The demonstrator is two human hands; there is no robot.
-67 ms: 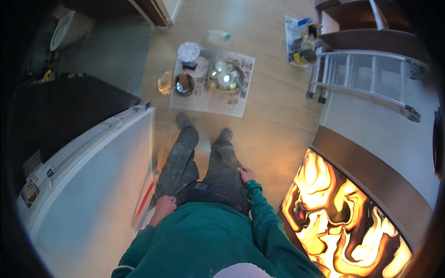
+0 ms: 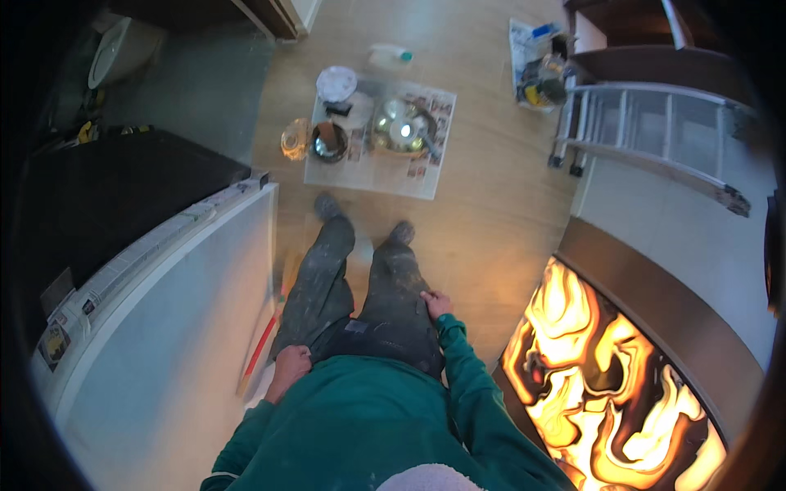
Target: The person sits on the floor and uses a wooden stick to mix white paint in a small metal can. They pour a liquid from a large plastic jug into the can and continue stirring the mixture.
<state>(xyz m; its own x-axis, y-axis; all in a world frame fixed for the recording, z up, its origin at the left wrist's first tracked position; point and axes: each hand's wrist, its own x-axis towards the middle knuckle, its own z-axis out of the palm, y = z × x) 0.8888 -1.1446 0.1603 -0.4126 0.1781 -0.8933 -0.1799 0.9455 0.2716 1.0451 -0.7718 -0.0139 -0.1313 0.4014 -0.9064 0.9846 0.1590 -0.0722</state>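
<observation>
My left hand [image 2: 290,365] is closed on the dusty dark grey trousers [image 2: 385,286] at the left hip. My right hand [image 2: 436,303] has its curled fingers gripping the trouser fabric at the right thigh. Beyond my feet, newspaper sheets [image 2: 381,176] lie on the wooden floor [image 2: 475,180], holding a shiny steel bowl [image 2: 401,131], a smaller dark bowl [image 2: 328,142] and a white round lid or plate [image 2: 336,83]. A clear amber-tinted container [image 2: 294,141] sits just left of them.
At left are a white panel [image 2: 155,327] topped with newspaper, a black surface [image 2: 98,204] and a toilet [image 2: 115,57]. At right are an aluminium ladder [image 2: 647,139], tools on newspaper [image 2: 540,74], brown shelving [image 2: 630,61] and a glowing marbled panel [image 2: 606,368].
The view has shifted slightly, with the far floor items appearing a little higher and further right. My hands stay on the trousers.
</observation>
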